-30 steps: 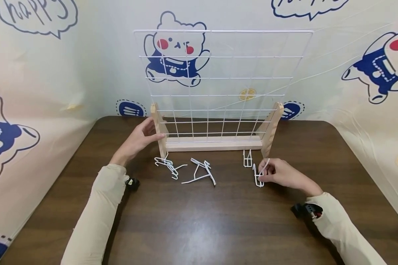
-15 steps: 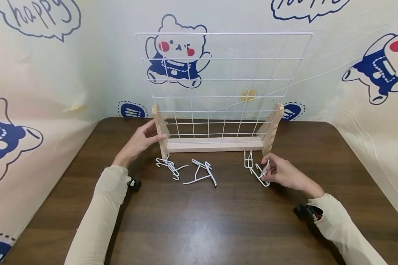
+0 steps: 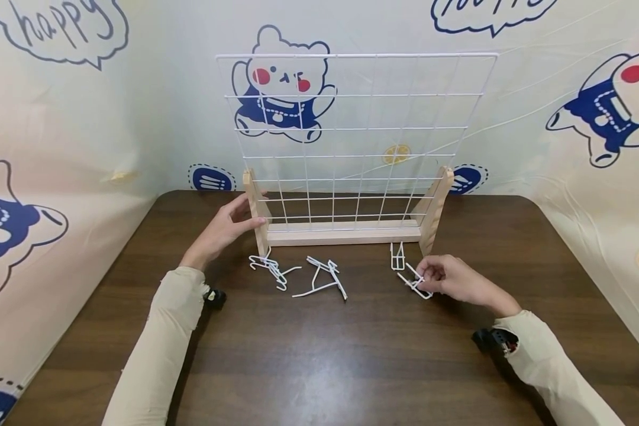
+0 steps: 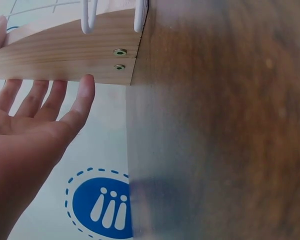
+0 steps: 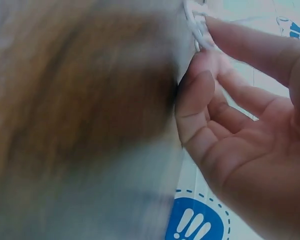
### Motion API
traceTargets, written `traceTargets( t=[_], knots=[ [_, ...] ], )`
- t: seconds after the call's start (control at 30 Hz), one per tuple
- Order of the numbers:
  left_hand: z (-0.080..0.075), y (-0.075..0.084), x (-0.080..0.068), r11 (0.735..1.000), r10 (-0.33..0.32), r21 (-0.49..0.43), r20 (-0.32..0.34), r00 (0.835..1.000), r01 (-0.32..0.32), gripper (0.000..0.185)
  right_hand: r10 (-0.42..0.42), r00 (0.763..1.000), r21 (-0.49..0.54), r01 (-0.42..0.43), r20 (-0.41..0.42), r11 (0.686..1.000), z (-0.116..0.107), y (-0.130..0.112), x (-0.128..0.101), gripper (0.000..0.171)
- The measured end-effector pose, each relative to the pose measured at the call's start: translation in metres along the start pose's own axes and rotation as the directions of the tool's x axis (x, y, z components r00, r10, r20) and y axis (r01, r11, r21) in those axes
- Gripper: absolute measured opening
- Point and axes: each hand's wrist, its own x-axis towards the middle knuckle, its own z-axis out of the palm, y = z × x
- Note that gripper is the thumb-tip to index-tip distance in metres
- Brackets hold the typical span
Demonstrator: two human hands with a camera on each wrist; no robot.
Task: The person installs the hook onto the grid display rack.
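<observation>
Right hand [image 3: 449, 281] low over the wood-grain tabletop [image 3: 319, 343], thumb and fingertips pinching a white wire hook [image 3: 413, 286]; fingers drawn in, little gap. Hook sits just left of those fingertips, long axis slanting: closed end near the fingers, free prongs pointing away and leftward. Whether it touches the table, cannot tell. White wire grid [image 3: 359, 156] stands upright, ahead and to the left of this hand; right wooden end panel [image 3: 435, 204] is its closest part, almost straight ahead. So the hook's prongs point roughly toward the rack, at a slant to its face. A second hook [image 3: 397, 257] lies flat beyond the pinched one and slightly left, near the panel's foot. Left hand [image 3: 223, 228] spans the left wooden end panel [image 4: 85, 50], thumb on its near edge, fingers behind; from it, one hook tangle [image 3: 271, 269] lies nearer the body and rightward, another [image 3: 325, 278] further right. Of the two hands, the right is plainly nearer the slanted hook.
</observation>
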Motion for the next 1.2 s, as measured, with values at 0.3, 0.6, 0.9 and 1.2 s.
traceTargets(
  t=[0.3,0.6,0.9,1.2],
  knots=[
    [0.001,0.027,-0.009,0.999,-0.026,0.021,0.015,1.000,0.026,0.066,0.014,0.998,-0.005,-0.015,-0.055,1.000,-0.004,0.002,0.001,0.011],
    [0.001,0.025,-0.009,1.000,-0.005,0.006,0.012,1.000,0.005,0.065,-0.007,0.995,0.013,0.008,-0.101,1.000,-0.010,-0.007,-0.002,0.012],
    [0.003,0.023,-0.008,1.000,0.012,-0.007,0.013,1.000,-0.011,0.066,-0.008,0.988,0.015,0.011,-0.154,1.000,-0.016,-0.014,-0.008,0.013],
    [-0.001,0.000,-0.002,0.998,-0.002,-0.056,0.012,1.000,0.003,0.066,-0.036,0.962,0.003,0.038,-0.270,0.999,-0.020,-0.027,-0.011,0.012]
  ],
)
